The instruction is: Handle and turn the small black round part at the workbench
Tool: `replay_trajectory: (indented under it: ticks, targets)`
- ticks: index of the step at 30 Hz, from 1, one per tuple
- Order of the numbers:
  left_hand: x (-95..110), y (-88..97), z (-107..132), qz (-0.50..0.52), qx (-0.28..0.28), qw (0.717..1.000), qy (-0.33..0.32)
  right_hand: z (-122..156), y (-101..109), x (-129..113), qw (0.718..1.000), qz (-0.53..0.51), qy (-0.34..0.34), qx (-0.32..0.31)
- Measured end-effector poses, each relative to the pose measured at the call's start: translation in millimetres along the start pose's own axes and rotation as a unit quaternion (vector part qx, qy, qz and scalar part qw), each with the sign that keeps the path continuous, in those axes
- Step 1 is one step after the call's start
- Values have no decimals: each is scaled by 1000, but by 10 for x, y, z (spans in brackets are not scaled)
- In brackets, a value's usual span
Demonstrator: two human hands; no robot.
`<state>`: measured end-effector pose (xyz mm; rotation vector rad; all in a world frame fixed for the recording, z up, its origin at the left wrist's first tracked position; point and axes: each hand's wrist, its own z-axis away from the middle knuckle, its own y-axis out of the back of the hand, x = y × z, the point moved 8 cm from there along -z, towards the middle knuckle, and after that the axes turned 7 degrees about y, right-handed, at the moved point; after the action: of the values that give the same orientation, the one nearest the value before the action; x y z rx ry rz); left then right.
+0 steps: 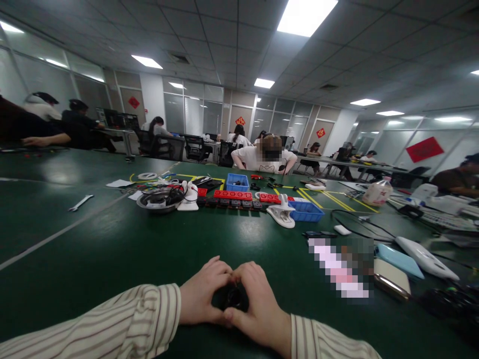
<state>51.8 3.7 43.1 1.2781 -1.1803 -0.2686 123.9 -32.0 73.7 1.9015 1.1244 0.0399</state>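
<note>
Near the front of the green table (142, 264), my left hand (205, 293) and my right hand (259, 303) meet, fingertips and thumbs touching in a ring. Between them is a small, dark, shiny round object (235, 297), partly covered by my fingers and too dark to name. Both hands are curled around it from either side. Striped cuffs reach to both wrists.
Ahead lie red power strips (234, 194), a metal bowl (159, 200), a white clip stand (281, 213) and blue bins (306, 211). A wrench (81, 203) lies left. Right are a power bank (391, 279) and cables. A person (264, 157) sits opposite.
</note>
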Motion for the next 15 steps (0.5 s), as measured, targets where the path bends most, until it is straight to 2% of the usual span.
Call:
replay_trajectory:
  ticks: [6,12,15]
  targets:
    - [46,-19,19,-22,20,1000,-9,11,-94,-38,998,23,4,-57]
    - [48,-44,5,4,-7,999,-42,-16,-11,-285,989,-52,124,-64]
    - [59,-21,-3,16,-15,999,-44,-26,18,-355,982,-78,155,-72]
